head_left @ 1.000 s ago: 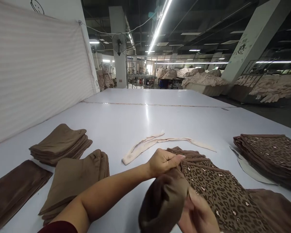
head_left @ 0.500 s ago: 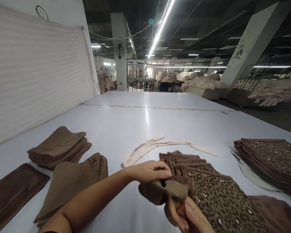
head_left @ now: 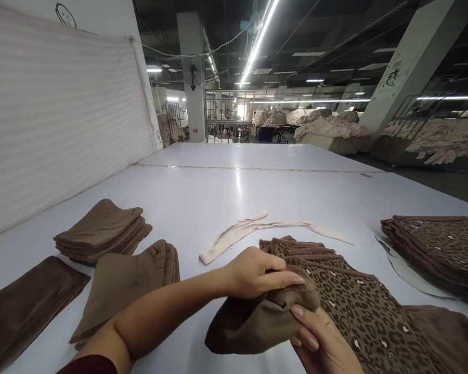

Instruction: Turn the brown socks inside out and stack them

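My left hand (head_left: 257, 272) and my right hand (head_left: 320, 337) both pinch a plain brown fabric piece (head_left: 253, 324), which hangs bunched between them just above the white table (head_left: 226, 192). The left hand grips its upper edge with thumb and fingers closed. The right hand holds it from below, at the bottom edge of the view. Right behind the hands lies a fanned stack of leopard-print pieces (head_left: 354, 306).
Plain brown stacks lie at the left (head_left: 103, 231) (head_left: 128, 283) (head_left: 21, 306). Another leopard-print stack (head_left: 437, 249) sits at the right, by a pale paper scrap (head_left: 409, 275). A cream fabric strip (head_left: 253, 228) lies mid-table. A striped sheet (head_left: 54, 114) hangs at left.
The brown piece has been drawn out and now hangs lower and wider toward the left. My left hand has shifted slightly right and closed on its top edge.
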`<state>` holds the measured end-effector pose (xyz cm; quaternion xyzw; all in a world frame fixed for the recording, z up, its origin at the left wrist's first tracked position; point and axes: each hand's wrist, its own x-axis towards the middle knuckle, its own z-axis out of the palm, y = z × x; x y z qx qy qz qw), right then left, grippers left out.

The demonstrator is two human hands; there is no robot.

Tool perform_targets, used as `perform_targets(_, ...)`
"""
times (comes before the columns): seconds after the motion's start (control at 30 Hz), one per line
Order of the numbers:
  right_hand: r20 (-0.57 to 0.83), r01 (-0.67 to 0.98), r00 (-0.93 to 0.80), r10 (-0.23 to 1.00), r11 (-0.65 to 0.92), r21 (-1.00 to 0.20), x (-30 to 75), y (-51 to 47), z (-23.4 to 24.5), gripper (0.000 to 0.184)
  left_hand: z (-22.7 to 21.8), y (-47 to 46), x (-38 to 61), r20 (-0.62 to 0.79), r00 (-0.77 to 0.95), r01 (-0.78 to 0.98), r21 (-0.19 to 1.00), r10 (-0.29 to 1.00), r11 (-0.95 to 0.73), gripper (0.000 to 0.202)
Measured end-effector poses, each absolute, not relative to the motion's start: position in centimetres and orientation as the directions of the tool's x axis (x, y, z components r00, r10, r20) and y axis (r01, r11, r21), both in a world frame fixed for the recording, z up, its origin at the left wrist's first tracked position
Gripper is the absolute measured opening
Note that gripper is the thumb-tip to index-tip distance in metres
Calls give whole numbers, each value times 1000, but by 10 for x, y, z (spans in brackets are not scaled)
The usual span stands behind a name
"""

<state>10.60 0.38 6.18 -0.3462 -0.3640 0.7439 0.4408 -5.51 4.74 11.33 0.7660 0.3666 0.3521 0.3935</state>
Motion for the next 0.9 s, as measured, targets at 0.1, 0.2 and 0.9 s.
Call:
perform_targets(0.1,-208,-462,-478,853,-446,-767,109,0,57,29,119,60,-63,-23,690,164,978,724,-125,51)
perform_targets(0.2,-197,-492,-504,841,-467,-735,112,0,49,40,122,65,-72,-76,640,193,979,764,-64,46)
perform_targets(0.9,-46,-51,58,997,-43,-998,95,6,55,45,98,27,-59,355,402,298,821,844,-487,22)
